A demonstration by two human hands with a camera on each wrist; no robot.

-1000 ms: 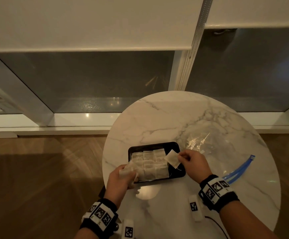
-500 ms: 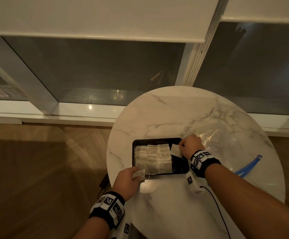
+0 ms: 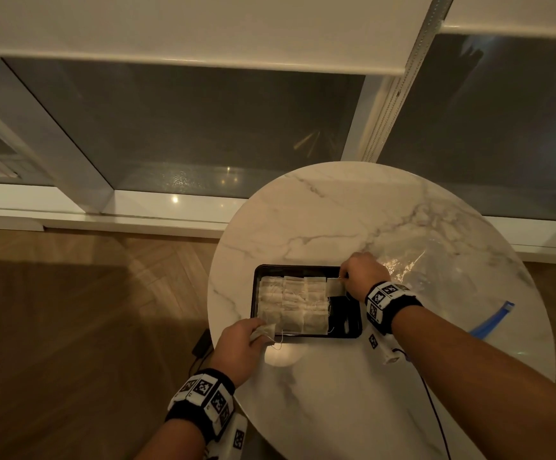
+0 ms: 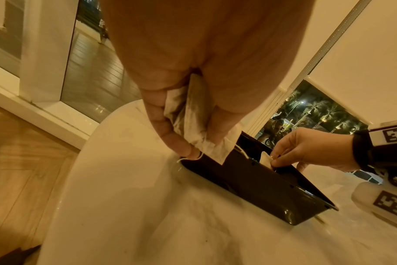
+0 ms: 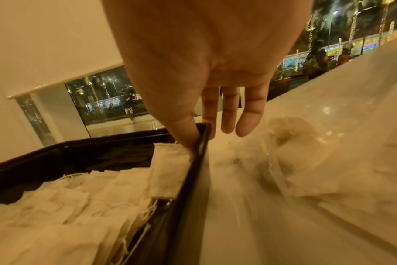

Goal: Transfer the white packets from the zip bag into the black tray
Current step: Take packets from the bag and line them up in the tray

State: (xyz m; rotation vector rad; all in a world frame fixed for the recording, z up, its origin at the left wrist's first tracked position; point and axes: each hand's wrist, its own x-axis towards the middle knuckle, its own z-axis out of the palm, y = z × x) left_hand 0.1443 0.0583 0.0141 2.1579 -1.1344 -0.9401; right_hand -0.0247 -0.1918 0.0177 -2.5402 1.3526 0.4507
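Observation:
A black tray sits on the round marble table, with several white packets laid in rows over its left and middle part. My right hand pinches one white packet at the tray's far right corner; in the right wrist view that packet leans against the tray wall under my thumb. My left hand grips a small bunch of white packets just off the tray's near left corner. The clear zip bag with its blue zip strip lies flat to the tray's right.
The table edge runs just left of the tray, with wooden floor below it. A black cable trails over the near table. A window sill and dark glass stand behind the table. A dark object lies on the floor.
My right hand has carried its packet from the tray's right side to the far right corner and lowered it. My left hand has shifted back to the near left corner, still holding packets.

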